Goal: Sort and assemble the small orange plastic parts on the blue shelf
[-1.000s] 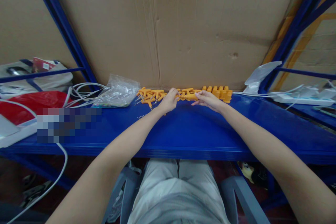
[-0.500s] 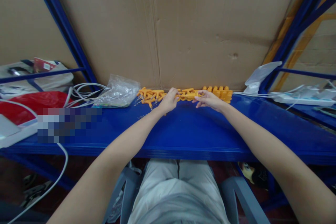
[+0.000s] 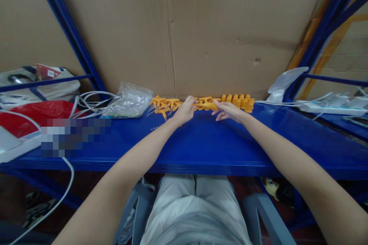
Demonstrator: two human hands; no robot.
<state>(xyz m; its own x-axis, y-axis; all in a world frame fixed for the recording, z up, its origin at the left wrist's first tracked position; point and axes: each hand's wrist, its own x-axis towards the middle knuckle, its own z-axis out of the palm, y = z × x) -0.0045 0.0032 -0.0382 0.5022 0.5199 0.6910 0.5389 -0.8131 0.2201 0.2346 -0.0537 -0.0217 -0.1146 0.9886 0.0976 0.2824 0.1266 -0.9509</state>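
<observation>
Near the back of the blue table, my left hand (image 3: 185,111) is closed, its fingertips pinching a yellow plastic part (image 3: 195,107) that they mostly hide. My right hand (image 3: 228,111) has its fingers apart. One fingertip touches the right end of a long yellow plastic piece (image 3: 208,105), and the other fingers curl below it. Left of my left hand lies a heap of yellow T-shaped plastic parts (image 3: 162,104), with small metal springs or screws (image 3: 155,127) around them. Behind my right hand stand several yellow blocks (image 3: 240,101) in rows.
A cardboard sheet (image 3: 215,38) closes off the back between blue posts (image 3: 61,19). To the left lie a clear plastic bag (image 3: 129,99), white cables (image 3: 93,97) and a red bag (image 3: 43,113). White power strips (image 3: 330,109) sit at the right. The table's front edge (image 3: 212,169) is before my lap.
My right hand has shifted slightly left, and its fingertip now meets the end of the long yellow piece. The left hand stays almost where it was.
</observation>
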